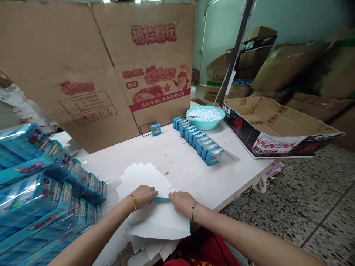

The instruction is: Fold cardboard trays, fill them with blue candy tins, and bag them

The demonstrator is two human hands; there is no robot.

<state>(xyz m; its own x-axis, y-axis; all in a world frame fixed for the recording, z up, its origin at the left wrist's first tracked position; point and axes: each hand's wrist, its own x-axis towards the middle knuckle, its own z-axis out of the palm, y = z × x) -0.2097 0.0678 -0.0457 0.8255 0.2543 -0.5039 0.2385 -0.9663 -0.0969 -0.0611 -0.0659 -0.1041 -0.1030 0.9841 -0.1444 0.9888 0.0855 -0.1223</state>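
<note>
My left hand [142,196] and my right hand [182,204] both pinch a white cardboard sheet [161,221] near the front of the table. Between them a narrow strip of the sheet is bent up, showing a blue printed side. More white sheets [144,175] lie fanned out behind it, and others stick out below toward my lap. The fingertips of my left hand are partly hidden. Beyond my hands a row of small blue boxes [194,136] stands on the table, and a single blue box [155,129] stands apart from it.
Stacked blue packs in clear wrap [41,207] rise at the left. A turquoise bowl [206,125] holds small pale pieces. An open carton [277,136] sits at the table's right edge. Large cardboard panels [97,55] stand along the back. A dark pole [235,48] rises behind the bowl.
</note>
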